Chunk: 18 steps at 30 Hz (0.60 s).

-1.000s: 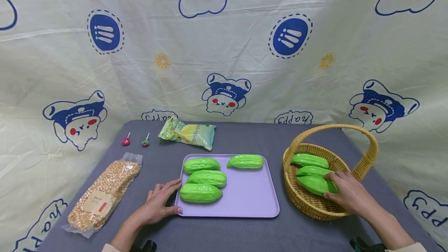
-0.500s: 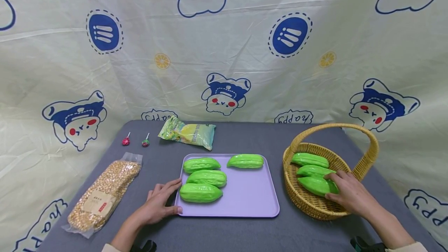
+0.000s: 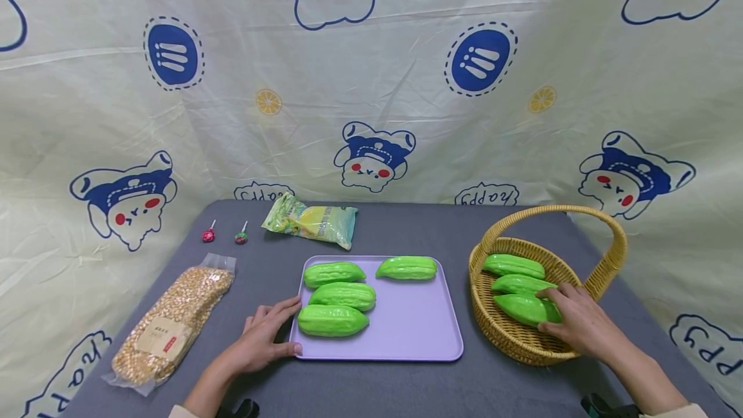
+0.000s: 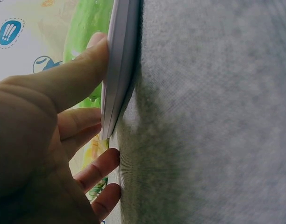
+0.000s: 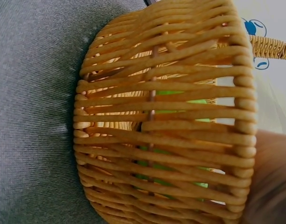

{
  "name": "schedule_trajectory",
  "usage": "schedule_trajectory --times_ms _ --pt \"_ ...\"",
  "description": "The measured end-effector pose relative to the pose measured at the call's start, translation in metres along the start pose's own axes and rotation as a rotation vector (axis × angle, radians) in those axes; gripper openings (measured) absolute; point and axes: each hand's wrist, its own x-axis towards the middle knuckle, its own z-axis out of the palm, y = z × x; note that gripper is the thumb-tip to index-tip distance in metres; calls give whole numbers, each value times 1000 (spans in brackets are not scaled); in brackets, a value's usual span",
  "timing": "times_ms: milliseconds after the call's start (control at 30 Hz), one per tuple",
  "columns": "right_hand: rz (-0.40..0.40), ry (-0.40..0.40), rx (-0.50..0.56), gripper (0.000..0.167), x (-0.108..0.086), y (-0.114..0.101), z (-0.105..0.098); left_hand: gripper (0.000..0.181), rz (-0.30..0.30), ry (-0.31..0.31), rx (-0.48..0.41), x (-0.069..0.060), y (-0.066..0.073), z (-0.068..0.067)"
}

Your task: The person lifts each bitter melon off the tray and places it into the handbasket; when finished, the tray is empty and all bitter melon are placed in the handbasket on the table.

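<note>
My right hand (image 3: 580, 320) reaches into the wicker basket (image 3: 490, 334) and grips the right end of the nearest green bitter melon (image 3: 522, 309). Two more bitter melons lie behind it in the basket. The basket wall hides most of this hand in the right wrist view. At the lilac tray (image 3: 415, 328), my left hand (image 3: 261, 335) touches the left rim with thumb and fingers spread. Its thumb lies on the rim in the left wrist view. Three bitter melons (image 3: 342, 296) form a column on the tray's left side. One bitter melon (image 3: 406, 268) lies at the back right.
A clear bag of corn kernels (image 3: 174, 321) lies left of my left hand. Two lollipops (image 3: 240, 237) and a green-yellow packet (image 3: 316, 221) lie towards the back. The basket's tall handle (image 3: 551, 210) arches over it. A printed cloth hangs behind the table.
Almost nothing differs. The bitter melon under my right hand has shifted very slightly within the basket; my left hand stays at the tray rim.
</note>
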Motion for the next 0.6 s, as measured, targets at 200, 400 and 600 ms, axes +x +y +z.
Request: schedule_trajectory --times_ms 200,400,600 --pt "-6 14 3 52 0 -2 -3 77 7 7 -1 0 0 0" --pt "-32 67 15 52 -1 -9 -8 77 -1 3 -1 0 -1 1" --pt "-55 120 30 53 -1 -21 -17 78 -11 0 1 0 -1 1"
